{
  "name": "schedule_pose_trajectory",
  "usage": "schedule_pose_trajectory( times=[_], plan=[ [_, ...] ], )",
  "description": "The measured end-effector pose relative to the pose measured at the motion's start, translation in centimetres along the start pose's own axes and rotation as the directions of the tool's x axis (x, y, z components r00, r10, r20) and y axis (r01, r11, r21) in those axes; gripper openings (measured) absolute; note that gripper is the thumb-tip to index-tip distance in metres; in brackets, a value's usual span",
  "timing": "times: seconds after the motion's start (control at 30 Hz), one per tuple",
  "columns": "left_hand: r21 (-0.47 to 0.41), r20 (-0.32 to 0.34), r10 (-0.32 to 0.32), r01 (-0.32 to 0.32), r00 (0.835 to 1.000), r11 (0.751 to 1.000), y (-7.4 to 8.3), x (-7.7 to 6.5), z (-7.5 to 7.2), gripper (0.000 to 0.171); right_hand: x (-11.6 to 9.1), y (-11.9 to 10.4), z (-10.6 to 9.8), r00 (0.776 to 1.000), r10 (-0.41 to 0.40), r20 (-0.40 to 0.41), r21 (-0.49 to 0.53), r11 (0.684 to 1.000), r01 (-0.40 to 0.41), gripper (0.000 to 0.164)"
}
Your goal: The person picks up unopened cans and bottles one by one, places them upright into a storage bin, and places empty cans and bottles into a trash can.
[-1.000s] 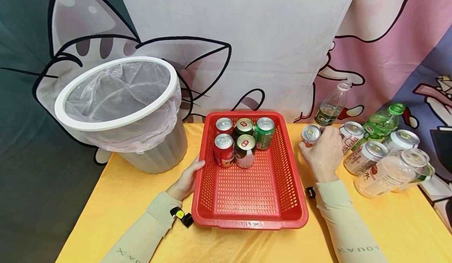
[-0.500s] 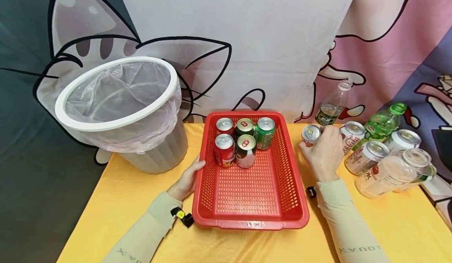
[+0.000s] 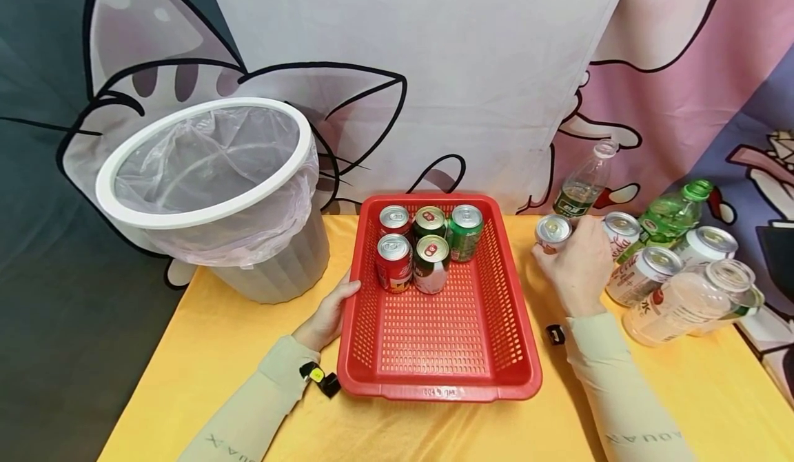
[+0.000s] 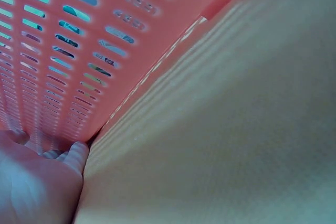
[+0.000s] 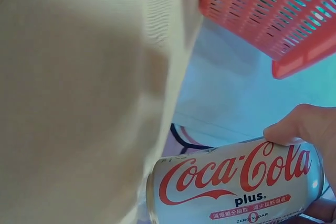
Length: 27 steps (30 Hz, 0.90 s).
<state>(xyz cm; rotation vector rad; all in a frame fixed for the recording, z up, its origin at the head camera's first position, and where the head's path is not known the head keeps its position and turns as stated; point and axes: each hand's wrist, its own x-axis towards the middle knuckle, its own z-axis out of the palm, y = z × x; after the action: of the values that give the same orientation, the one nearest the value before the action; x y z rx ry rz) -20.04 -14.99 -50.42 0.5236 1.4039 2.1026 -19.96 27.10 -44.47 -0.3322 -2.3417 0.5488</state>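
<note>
In the head view, my right hand (image 3: 575,265) grips a small white and red Coca-Cola can (image 3: 553,230) just right of the basket. The right wrist view shows the thumb across the side of this can (image 5: 239,182), which is lettered "Coca-Cola plus". My left hand (image 3: 325,316) holds the left side of a red plastic basket (image 3: 434,393), its thumb at the rim. In the left wrist view, that hand's fingers (image 4: 79,156) lie against the basket's perforated outer wall (image 4: 68,72). Several upright cans, among them a red can (image 3: 394,263) and a green can (image 3: 465,233), stand in the basket's far half.
A grey bin (image 3: 273,279) with a white rim and clear liner stands at left. Beyond my right hand are a clear bottle (image 3: 583,181), a green bottle (image 3: 673,215), several more cans, such as a Coca-Cola can (image 3: 645,276), and a pale clear bottle (image 3: 679,310).
My right hand and the Coca-Cola can in it have shifted slightly to the right, away from the basket. My left hand and the basket stay where they were.
</note>
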Motion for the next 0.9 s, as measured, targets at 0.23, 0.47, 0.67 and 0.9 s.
schedule_pose_trajectory(
  times=[0.23, 0.47, 0.67, 0.9],
  plan=[
    [0.005, -0.004, -0.001, 0.001, 1.000, 1.000, 0.2, 0.0, 0.2, 0.070, 0.4, -0.8, -1.9, 1.000, 0.025, 0.003, 0.054, 0.998, -0.025, 0.067],
    [0.011, -0.015, -0.007, 0.007, 1.000, 1.000, 0.2, 0.0, 0.2, 0.071, 0.8, -1.8, -3.9, 0.993, 0.089, 0.073, 0.132, 0.986, -0.098, 0.071],
    [0.014, -0.022, -0.012, 0.013, 1.000, 1.000, 0.3, -0.1, 0.2, 0.072, 1.0, -2.8, -5.4, 0.991, 0.109, 0.071, 0.220, 0.968, -0.123, 0.069],
    [0.019, -0.027, -0.013, 0.013, 1.000, 1.000, 0.3, -0.1, 0.3, 0.070, 1.3, -4.4, -7.2, 0.982, 0.133, 0.131, 0.393, 0.903, -0.175, 0.065]
  ],
)
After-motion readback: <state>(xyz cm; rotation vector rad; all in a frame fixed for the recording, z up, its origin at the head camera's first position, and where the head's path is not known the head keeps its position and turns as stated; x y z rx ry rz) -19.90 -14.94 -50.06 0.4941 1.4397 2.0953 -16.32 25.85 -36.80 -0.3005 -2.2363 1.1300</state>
